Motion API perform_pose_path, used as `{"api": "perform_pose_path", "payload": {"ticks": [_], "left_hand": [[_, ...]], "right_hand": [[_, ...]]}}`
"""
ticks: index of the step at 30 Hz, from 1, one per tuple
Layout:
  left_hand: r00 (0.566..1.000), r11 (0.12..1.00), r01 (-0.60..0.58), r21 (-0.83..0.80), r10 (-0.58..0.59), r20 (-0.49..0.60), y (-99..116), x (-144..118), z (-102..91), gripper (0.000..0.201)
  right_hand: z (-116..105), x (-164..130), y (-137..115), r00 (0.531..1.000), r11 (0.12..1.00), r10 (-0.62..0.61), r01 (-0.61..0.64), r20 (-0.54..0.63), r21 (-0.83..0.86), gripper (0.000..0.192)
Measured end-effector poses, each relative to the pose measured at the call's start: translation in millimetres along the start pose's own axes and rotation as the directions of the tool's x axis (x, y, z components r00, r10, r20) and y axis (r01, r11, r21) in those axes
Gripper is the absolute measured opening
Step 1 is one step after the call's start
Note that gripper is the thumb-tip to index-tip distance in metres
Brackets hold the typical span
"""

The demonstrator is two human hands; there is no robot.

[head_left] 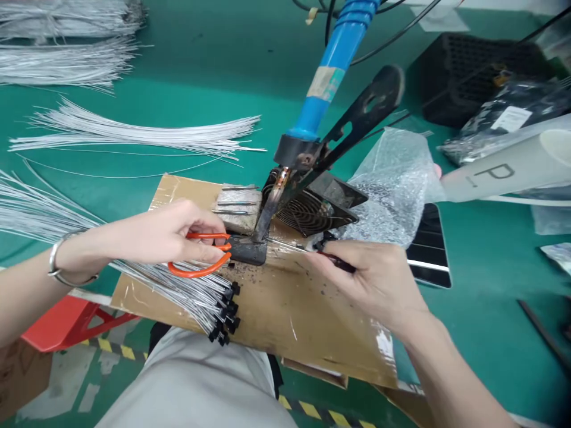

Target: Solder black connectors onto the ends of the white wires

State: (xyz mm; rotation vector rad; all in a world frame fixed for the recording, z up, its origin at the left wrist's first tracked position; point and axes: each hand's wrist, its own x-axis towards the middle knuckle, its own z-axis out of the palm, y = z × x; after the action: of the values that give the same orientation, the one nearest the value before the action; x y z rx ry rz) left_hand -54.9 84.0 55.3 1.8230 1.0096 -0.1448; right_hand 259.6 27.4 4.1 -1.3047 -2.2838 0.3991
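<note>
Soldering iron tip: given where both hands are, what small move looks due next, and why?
Probably nudge the thin wire in the right hand leftward to the soldering iron tip; its end lies just beside the tip, while the left hand grips the orange-handled tool.

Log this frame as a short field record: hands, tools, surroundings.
left hand: left hand on the orange-handled scissors
right hand: right hand pinches a thin dark-handled tool
between hands: soldering iron in a black stand, tip down on the cardboard sheet
under left arm: wire bundle with black ends
behind: small fan, bubble wrap
surface: green bench, more loose wires at left
</note>
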Motion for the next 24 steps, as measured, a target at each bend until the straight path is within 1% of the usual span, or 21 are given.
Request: {"api": "perform_pose_path", "payload": {"ticks": [1, 2, 3, 4, 5, 6, 8, 10, 11, 13, 16, 19, 21, 24], "left_hand": [[1.0, 1.0, 0.011, -0.005, -0.011, 0.01, 1.7, 0.5, -1.8, 0.025], [1.0, 1.0, 0.02, -0.011, -0.019, 0.02, 3.4, 1.0, -3.3, 0.024], [0.999, 1.0, 0.027, -0.014, -0.027, 0.028, 5.1, 1.4, -4.5, 0.023], [0.999, 0.999, 0.032, -0.017, -0.031, 0.036, 6.7, 1.8, -5.2, 0.023], [0.999, 0.999, 0.037, -0.019, -0.036, 0.041, 8.1, 2.1, -5.6, 0.022], [0.998, 0.999, 0.043, -0.023, -0.042, 0.043, 9.3, 2.4, -5.5, 0.022], [0.997, 0.997, 0.061, -0.044, -0.059, 0.046, 10.7, 2.4, -4.0, 0.024], [0.996, 0.994, 0.079, -0.072, -0.075, 0.056, 10.8, 1.4, -1.1, 0.026], [0.995, 0.994, 0.084, -0.076, -0.08, 0.052, 10.4, 0.5, 0.7, 0.028], [0.996, 0.995, 0.084, -0.052, -0.082, 0.029, 9.4, -1.5, 5.0, 0.03], [0.997, 0.997, 0.075, 0.006, -0.075, -0.002, 7.8, -3.7, 11.5, 0.03], [0.996, 0.996, 0.09, -0.006, -0.09, 0.007, 7.7, -4.4, 16.2, 0.026], [0.995, 0.994, 0.103, -0.034, -0.103, 0.012, 8.4, -4.5, 17.8, 0.027], [0.992, 0.99, 0.122, -0.07, -0.121, 0.028, 9.3, -4.4, 18.9, 0.025]], "right_hand": [[1.0, -1.6, -0.1, 0.986, 0.978, -0.137, 0.119, -0.094, -0.172, 0.055], [2.1, -2.9, 0.3, 0.954, 0.923, -0.26, 0.2, -0.151, -0.329, 0.053], [3.3, -3.8, 1.2, 0.917, 0.857, -0.36, 0.251, -0.173, -0.45, 0.053], [4.9, -4.5, 2.6, 0.885, 0.8, -0.431, 0.285, -0.175, -0.528, 0.052], [6.7, -4.9, 4.4, 0.864, 0.766, -0.472, 0.304, -0.175, -0.566, 0.052], [8.9, -5.2, 6.2, 0.855, 0.762, -0.485, 0.31, -0.184, -0.569, 0.05], [13.8, -5.6, 9.0, 0.864, 0.816, -0.44, 0.27, -0.246, -0.511, 0.045], [17.7, -5.8, 9.0, 0.898, 0.899, -0.325, 0.198, -0.295, -0.39, 0.042], [18.8, -5.8, 7.8, 0.919, 0.934, -0.263, 0.167, -0.293, -0.316, 0.04], [19.1, -5.3, 3.6, 0.954, 0.975, -0.172, 0.129, -0.245, -0.18, 0.039], [16.4, -4.0, -3.3, 0.985, 0.997, -0.064, 0.057, -0.162, -0.047, 0.04], [14.9, -4.2, -6.3, 0.991, 0.998, 0.023, -0.016, -0.135, 0.056, 0.04], [15.7, -6.3, -6.2, 0.989, 0.993, 0.05, -0.034, -0.14, 0.117, 0.039], [18.4, -11.8, -4.5, 0.987, 0.988, 0.049, -0.026, -0.152, 0.152, 0.035]]}}
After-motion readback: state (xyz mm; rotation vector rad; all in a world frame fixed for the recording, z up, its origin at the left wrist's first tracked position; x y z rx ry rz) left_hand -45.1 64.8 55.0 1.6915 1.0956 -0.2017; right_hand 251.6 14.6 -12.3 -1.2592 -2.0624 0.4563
